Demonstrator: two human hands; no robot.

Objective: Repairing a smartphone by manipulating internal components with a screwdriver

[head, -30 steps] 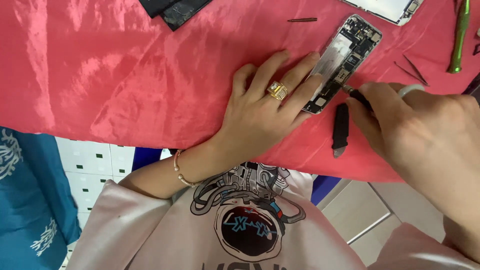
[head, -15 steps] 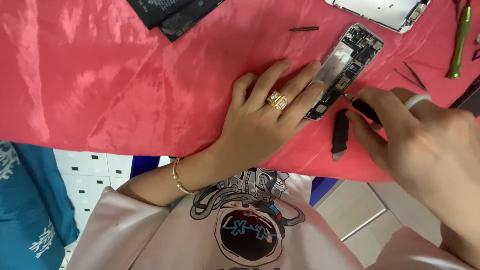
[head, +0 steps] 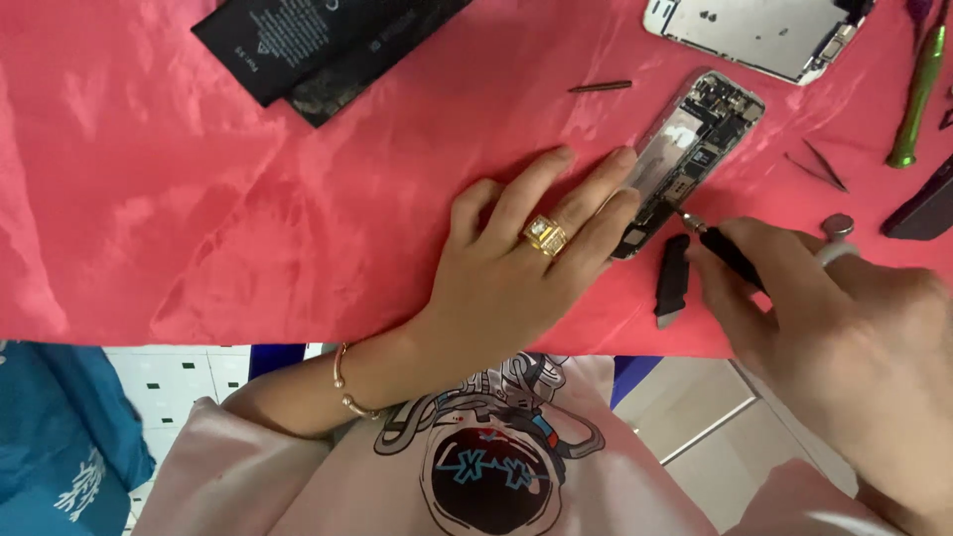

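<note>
An opened phone body point(head: 695, 149) with bare circuit parts lies tilted on a red cloth point(head: 248, 218). My left hand point(head: 526, 263), wearing a gold ring, lies flat with its fingers pressing the phone's lower left side. My right hand point(head: 844, 337) grips a small black screwdriver point(head: 730, 253), whose tip touches the phone's lower edge. A small black part point(head: 672, 280) lies on the cloth just below the phone, between the two hands.
Two black flat batteries point(head: 318, 40) lie at the top left. A detached screen panel point(head: 764, 30) sits at the top right. A green-handled tool point(head: 918, 89), thin tweezers point(head: 819, 167), a dark bit point(head: 600, 87) and a dark object point(head: 923, 210) lie around. The cloth's front edge runs below the hands.
The view has shifted slightly, so the batteries show more. My right hand has edged the screwdriver tip in against the phone. My left hand stays pressed on the phone.
</note>
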